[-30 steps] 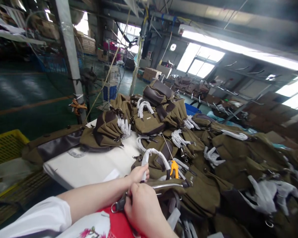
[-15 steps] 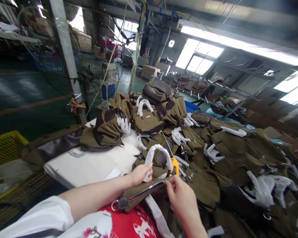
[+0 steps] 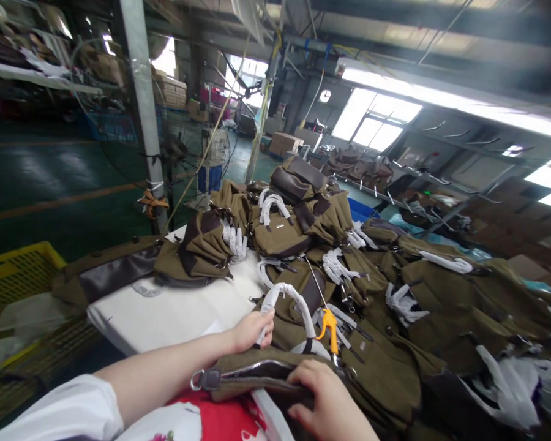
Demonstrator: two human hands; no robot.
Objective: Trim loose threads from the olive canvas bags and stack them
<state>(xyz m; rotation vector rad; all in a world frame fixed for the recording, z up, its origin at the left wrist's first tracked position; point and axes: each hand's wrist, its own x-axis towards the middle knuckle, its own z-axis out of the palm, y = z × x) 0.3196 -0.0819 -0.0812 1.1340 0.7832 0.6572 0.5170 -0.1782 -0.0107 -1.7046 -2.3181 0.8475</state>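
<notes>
1. Olive bag (image 3: 245, 384), the item in hand: lies below the left fingers and runs to the right fingers. Zip opening (image 3: 254, 366): long axis crosswise, rising slightly rightward; lips parted. The right hand is nearer its right end.
2. Right hand (image 3: 326, 395): fingers bent over the right end of the opening, thumb lower and apart. Whether they pinch the bag wall, cannot tell.
3. Pale wrapped strap (image 3: 275, 419): hangs on the near side of the opening, left of the right thumb.
4. End tab with metal ring (image 3: 210, 380): below and left of the left fingers, at the left end of the opening.
5. Left hand (image 3: 252, 331): fingers closed around the near-left leg of the wrapped handle (image 3: 294, 293), which arches up and rightward from them.
6. Orange air gun (image 3: 331, 331): just beyond the right fingers and beside the handle's right leg; contact with the handle cannot be told. Closest obstacle there.
7. Bench (image 3: 179, 306), white: left of and beyond the left fingers.
8. Bag pile (image 3: 280, 239): beyond both hands. More bags (image 3: 445, 282) lie right of the right fingers.
9. Yellow basket (image 3: 25, 272): well left of the left fingers.
</notes>
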